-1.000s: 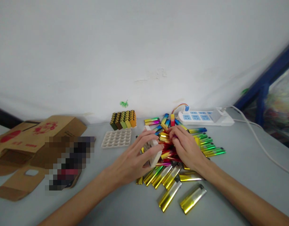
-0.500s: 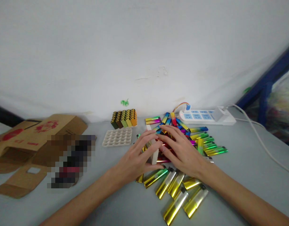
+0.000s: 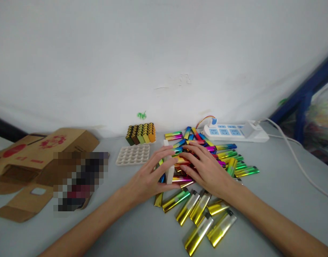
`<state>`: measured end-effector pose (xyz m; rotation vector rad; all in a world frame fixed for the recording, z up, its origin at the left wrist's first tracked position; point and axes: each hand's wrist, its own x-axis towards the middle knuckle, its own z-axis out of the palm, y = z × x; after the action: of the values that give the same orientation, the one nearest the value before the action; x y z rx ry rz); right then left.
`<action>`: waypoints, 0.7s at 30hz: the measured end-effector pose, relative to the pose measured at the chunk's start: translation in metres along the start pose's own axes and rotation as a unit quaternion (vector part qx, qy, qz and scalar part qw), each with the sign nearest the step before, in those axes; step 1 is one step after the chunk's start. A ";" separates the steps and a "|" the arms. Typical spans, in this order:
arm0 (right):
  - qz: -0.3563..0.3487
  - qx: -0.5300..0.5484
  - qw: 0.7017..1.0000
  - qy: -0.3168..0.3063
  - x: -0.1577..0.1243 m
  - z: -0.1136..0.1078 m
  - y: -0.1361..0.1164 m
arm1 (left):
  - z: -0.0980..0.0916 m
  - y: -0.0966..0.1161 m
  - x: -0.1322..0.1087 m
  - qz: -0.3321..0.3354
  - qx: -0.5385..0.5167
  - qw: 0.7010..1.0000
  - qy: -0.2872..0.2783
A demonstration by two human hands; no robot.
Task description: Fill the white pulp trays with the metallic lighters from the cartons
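My left hand (image 3: 148,175) grips a white tray (image 3: 169,171) stood on edge, thumb at its near end and fingers over its far part. Shiny lighters (image 3: 180,178) in red, purple, gold and green lie in a loose pile just right of the tray. Over this pile rests my right hand (image 3: 206,167), its fingers spread and bent, fingertips among the red and gold lighters. Whether it touches any of them is partly hidden. Closer to me lie several gold and silver lighters (image 3: 198,233) with dark ends.
A white tray with round hollows (image 3: 133,155) lies flat at the left, before a block of upright lighters (image 3: 141,134) near the wall. An opened cardboard box (image 3: 70,137) is farther left. A white power strip (image 3: 223,132) with a cable (image 3: 289,153) sits at back right.
The tray in my left hand has turned more upright and shifted slightly left. More of the colourful lighters now show between my hands. My right hand stays over the pile.
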<state>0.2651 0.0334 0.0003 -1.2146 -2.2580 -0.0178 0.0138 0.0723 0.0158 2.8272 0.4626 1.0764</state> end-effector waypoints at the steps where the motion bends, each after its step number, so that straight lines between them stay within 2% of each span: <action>1: -0.001 0.003 1.000 -0.003 0.000 0.000 0.001 | -0.001 -0.001 -0.001 -0.002 -0.004 1.000 -0.001; 6: 0.002 0.018 1.000 -0.003 0.001 -0.004 -0.001 | -0.004 -0.003 -0.007 -0.004 -0.010 1.000 0.003; 13: -0.043 0.020 0.999 -0.009 0.008 -0.002 -0.015 | 0.006 -0.002 -0.005 0.008 -0.005 1.000 0.020; 21: -0.033 0.043 0.999 0.003 0.005 -0.001 -0.002 | -0.002 -0.004 -0.008 -0.004 0.002 1.000 0.024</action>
<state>0.2619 0.0357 0.0040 -1.0930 -2.2694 0.0495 0.0056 0.0736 0.0117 2.8057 0.4793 1.1439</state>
